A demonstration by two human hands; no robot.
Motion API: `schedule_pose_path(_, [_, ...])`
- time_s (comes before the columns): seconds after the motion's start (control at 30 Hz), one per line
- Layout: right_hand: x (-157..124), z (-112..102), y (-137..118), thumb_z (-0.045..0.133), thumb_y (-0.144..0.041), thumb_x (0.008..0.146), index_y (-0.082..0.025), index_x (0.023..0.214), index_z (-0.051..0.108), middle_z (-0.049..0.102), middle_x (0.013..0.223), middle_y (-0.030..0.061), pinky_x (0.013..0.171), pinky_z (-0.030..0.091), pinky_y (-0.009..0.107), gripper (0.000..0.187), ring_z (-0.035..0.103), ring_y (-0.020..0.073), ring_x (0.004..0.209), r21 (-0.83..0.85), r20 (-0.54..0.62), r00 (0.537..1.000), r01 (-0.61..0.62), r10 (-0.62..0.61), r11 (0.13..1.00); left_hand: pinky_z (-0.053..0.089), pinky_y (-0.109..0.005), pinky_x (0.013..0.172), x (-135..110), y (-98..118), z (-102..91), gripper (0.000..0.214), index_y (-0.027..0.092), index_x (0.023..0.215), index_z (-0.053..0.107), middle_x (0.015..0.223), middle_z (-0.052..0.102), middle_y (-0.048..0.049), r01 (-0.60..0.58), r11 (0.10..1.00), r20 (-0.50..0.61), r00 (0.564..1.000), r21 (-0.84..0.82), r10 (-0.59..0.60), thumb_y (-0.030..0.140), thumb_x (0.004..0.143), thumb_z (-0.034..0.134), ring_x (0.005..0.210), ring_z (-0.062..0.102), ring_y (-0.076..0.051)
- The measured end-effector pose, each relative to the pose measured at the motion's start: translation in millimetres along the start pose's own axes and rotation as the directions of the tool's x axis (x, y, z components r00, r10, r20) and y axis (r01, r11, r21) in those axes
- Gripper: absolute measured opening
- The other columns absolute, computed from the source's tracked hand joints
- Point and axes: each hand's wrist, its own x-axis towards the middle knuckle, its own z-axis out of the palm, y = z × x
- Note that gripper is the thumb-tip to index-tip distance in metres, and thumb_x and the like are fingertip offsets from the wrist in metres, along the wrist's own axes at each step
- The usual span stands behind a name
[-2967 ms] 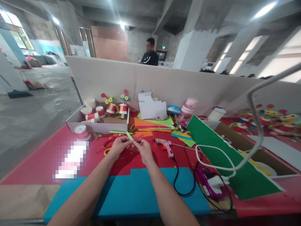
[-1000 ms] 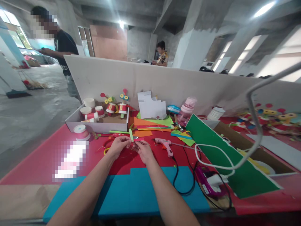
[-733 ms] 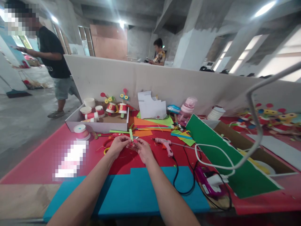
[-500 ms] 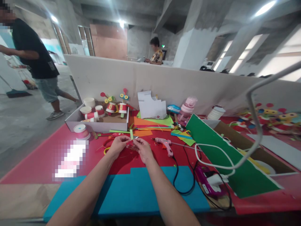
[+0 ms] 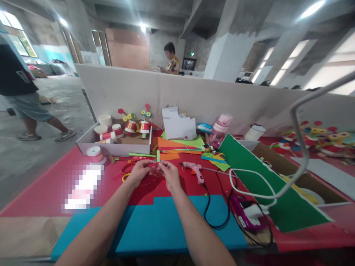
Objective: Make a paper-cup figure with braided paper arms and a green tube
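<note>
My left hand (image 5: 140, 172) and my right hand (image 5: 170, 173) meet over the red tabletop, both closed in a pinch. Between their fingertips is a thin red strip (image 5: 153, 165), partly covered by the fingers. A short light-green strip (image 5: 158, 155) stands up just beyond the fingertips; whether it is joined to the red strip I cannot tell. Beside my left hand a yellow handle loop (image 5: 125, 177) shows, the rest hidden. To the right of my right hand lies a pink glue gun (image 5: 194, 170), its nozzle pointing left.
An open box (image 5: 116, 148) with paper cups and cup figures stands back left, a white cup (image 5: 95, 155) before it. Coloured paper (image 5: 172, 143) lies behind my hands. At right are a green panel (image 5: 266, 188), a purple power strip (image 5: 245, 214) and looping cables. Blue board (image 5: 155, 225) lies in front.
My hands have barely shifted; the green strip now stands more upright and slightly further right. The person at left has walked further left, and the person behind the partition has also moved left.
</note>
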Motion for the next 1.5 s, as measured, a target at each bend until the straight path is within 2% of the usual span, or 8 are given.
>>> schedule_pose_path(0.13, [-2.2, 3.9, -0.4, 0.082, -0.032, 0.054, -0.017, 0.072, 0.066, 0.067, 0.064, -0.0029, 0.068, 0.053, 0.025, 0.028, 0.062, 0.0103, 0.060, 0.095, 0.013, 1.000, -0.006, 0.005, 0.995, 0.042, -0.023, 0.058, 0.5, -1.8, 0.4, 0.038, 0.013, 0.090, 0.069, 0.073, 0.068, -0.0040, -0.011, 1.000, 0.001, 1.000, 0.017, 0.011, 0.035, 0.062, 0.081, 0.060, 0.055, -0.011])
schedule_pose_path(0.33, [-8.8, 5.8, -1.2, 0.082, -0.032, 0.056, -0.017, 0.074, 0.066, 0.066, 0.062, -0.0023, 0.065, 0.052, 0.024, 0.028, 0.062, 0.0106, 0.058, 0.004, 0.081, 0.996, -0.048, 0.047, 0.999, 0.040, -0.020, 0.055, 2.4, -2.1, -3.0, 0.033, 0.012, 0.078, 0.068, 0.061, 0.063, -0.0010, -0.019, 0.998, -0.068, 0.997, 0.056, 0.022, 0.040, 0.064, 0.078, 0.055, 0.053, -0.009])
schedule_pose_path(0.57, [-7.1, 3.9, -2.4, 0.082, -0.035, 0.054, -0.017, 0.076, 0.069, 0.067, 0.064, -0.0014, 0.065, 0.051, 0.024, 0.032, 0.061, 0.0110, 0.059, -0.043, 0.045, 0.997, -0.054, 0.056, 0.998, 0.038, -0.021, 0.056, 1.7, -2.2, -3.8, 0.031, 0.014, 0.075, 0.065, 0.060, 0.061, 0.0006, -0.051, 0.992, -0.044, 0.997, 0.114, 0.056, 0.040, 0.065, 0.077, 0.055, 0.052, -0.010])
schedule_pose_path(0.73, [-5.3, 4.6, -0.3, 0.084, -0.035, 0.051, -0.018, 0.072, 0.067, 0.065, 0.062, -0.0028, 0.069, 0.052, 0.028, 0.032, 0.061, 0.0115, 0.059, 0.013, 0.000, 0.999, -0.047, 0.047, 0.999, 0.037, -0.022, 0.056, -0.1, 1.0, -2.1, 0.029, 0.014, 0.072, 0.062, 0.056, 0.057, 0.0021, -0.059, 0.992, -0.040, 0.997, 0.111, 0.064, 0.040, 0.067, 0.075, 0.053, 0.049, -0.009])
schedule_pose_path(0.97, [-5.4, 3.6, -0.2, 0.082, -0.036, 0.054, -0.017, 0.073, 0.067, 0.063, 0.058, -0.0027, 0.065, 0.050, 0.026, 0.031, 0.058, 0.0103, 0.056, -0.017, 0.031, 0.998, -0.051, 0.052, 0.999, 0.036, -0.021, 0.054, 0.6, -0.3, -1.2, 0.029, 0.014, 0.072, 0.062, 0.056, 0.056, 0.0020, -0.040, 0.994, -0.065, 0.997, 0.101, 0.047, 0.039, 0.068, 0.075, 0.053, 0.047, -0.009])
schedule_pose_path(1.23, [-3.7, 4.6, -0.7, 0.083, -0.036, 0.051, -0.018, 0.069, 0.065, 0.064, 0.064, -0.0032, 0.068, 0.052, 0.027, 0.031, 0.058, 0.0100, 0.059, 0.089, -0.034, 0.999, -0.013, 0.017, 0.996, 0.039, -0.022, 0.056, 1.6, -2.6, 0.3, 0.035, 0.015, 0.070, 0.057, 0.060, 0.059, 0.0016, -0.038, 0.997, -0.070, 0.997, 0.060, 0.042, 0.042, 0.063, 0.079, 0.054, 0.050, -0.009])
schedule_pose_path(1.37, [-5.9, 6.0, 0.2, 0.084, -0.035, 0.051, -0.018, 0.071, 0.067, 0.065, 0.065, -0.0029, 0.068, 0.052, 0.026, 0.031, 0.059, 0.0099, 0.059, 0.071, 0.017, 1.000, -0.027, 0.026, 0.997, 0.040, -0.023, 0.057, 1.5, -2.9, -0.4, 0.035, 0.013, 0.079, 0.066, 0.066, 0.064, -0.0014, -0.033, 0.997, -0.051, 0.998, 0.075, 0.037, 0.042, 0.063, 0.079, 0.056, 0.052, -0.010])
schedule_pose_path(1.5, [-6.5, 1.5, -3.2, 0.084, -0.035, 0.050, -0.017, 0.073, 0.067, 0.064, 0.063, -0.0027, 0.063, 0.051, 0.024, 0.033, 0.059, 0.0100, 0.058, 0.001, 0.073, 0.994, -0.087, 0.087, 0.996, 0.036, -0.022, 0.054, 4.1, -6.3, -5.6, 0.032, 0.014, 0.072, 0.066, 0.059, 0.060, 0.0005, -0.041, 0.991, -0.068, 0.996, 0.129, 0.050, 0.043, 0.064, 0.078, 0.053, 0.050, -0.010])
